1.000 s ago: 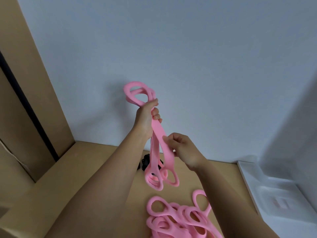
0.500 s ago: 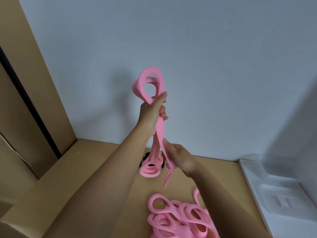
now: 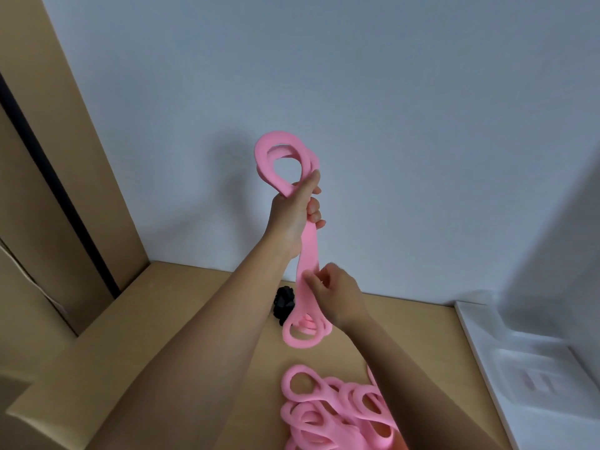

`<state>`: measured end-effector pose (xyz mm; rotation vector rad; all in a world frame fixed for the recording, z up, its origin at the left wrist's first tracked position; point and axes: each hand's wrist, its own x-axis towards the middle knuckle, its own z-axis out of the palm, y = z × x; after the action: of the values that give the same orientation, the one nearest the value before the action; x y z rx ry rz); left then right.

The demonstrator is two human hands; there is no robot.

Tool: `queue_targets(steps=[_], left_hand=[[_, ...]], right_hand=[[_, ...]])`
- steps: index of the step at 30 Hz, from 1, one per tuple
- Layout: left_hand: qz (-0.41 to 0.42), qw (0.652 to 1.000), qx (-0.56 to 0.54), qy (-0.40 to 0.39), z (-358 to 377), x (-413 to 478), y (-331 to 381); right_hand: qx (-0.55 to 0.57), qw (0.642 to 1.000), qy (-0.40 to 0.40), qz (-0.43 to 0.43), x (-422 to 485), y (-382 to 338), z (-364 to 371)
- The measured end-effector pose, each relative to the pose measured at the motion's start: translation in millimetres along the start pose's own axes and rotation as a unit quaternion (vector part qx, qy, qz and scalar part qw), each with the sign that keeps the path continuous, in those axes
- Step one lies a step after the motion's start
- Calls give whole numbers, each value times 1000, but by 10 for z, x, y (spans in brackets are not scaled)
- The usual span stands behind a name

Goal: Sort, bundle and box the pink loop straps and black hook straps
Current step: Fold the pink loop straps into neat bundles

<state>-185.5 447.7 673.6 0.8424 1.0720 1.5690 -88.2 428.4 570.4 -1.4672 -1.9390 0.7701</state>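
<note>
Since half a second ago the loose strap end that dangled below the right hand [image 3: 339, 297] has gone from view, and the lower loops now hang together as one neat set, while the top loops have tipped a little toward the left. Raised in front of the pale wall [image 3: 389, 125], the left hand [image 3: 292, 219] grips the held bundle of pink loop straps [image 3: 308, 251] just under its top loops, fingers curled tight round the shafts and thumb lying up along the edge of a loop. Lower down, the right hand pinches the shafts between thumb and curled fingers (how many straps are in the bundle cannot be told). The bundle runs nearly upright between the two hands, its bottom loops hanging above the middle of the bench [image 3: 194, 319], not clearly touching it. A loose pile of pink loop straps [image 3: 334, 407] lies tangled on the bench at its near edge, right of centre, under the right forearm. The black hook straps [image 3: 284, 302] sit near the bench's back edge as a small dark clump, partly hidden behind the left forearm and the hanging bundle. A white tray [image 3: 519, 368] runs along the right edge, and a tall cardboard panel [image 3: 48, 190] stands at the left edge.
</note>
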Motion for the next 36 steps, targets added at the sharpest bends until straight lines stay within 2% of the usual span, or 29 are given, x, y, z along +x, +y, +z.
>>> queue_targets(steps=[3,6,10,18,21,26,28,32,34,36], left_hand=[[5,1000,6,1,11,-2,-27],[7,1000,10,-4,54,-21,-53],[11,1000,14,-13,67,-32,-47],[-11,997,-70,-43,-52,-35,47],[-14,993,-117,-24,-131,7,27],[-23,982,-182,42,-504,40,-153],[-57,975,-197,79,-720,2,-338],[-199,960,-148,128,-976,-162,-774],[-260,955,-104,95,-1044,-290,-941],[-301,953,-12,36,-1157,-415,-1068]], right_hand=[[66,996,55,-37,-28,-50,-23],[116,993,17,-25,-14,-192,31],[71,997,16,31,52,-261,90],[167,985,50,-8,-26,-243,35],[139,987,73,-28,-9,-236,18],[140,988,57,-44,40,-182,-106],[176,983,41,-41,52,-189,-160],[263,964,-32,-37,44,-287,-183],[278,958,-56,-36,45,-328,-151],[278,958,-67,-26,51,-352,-122]])
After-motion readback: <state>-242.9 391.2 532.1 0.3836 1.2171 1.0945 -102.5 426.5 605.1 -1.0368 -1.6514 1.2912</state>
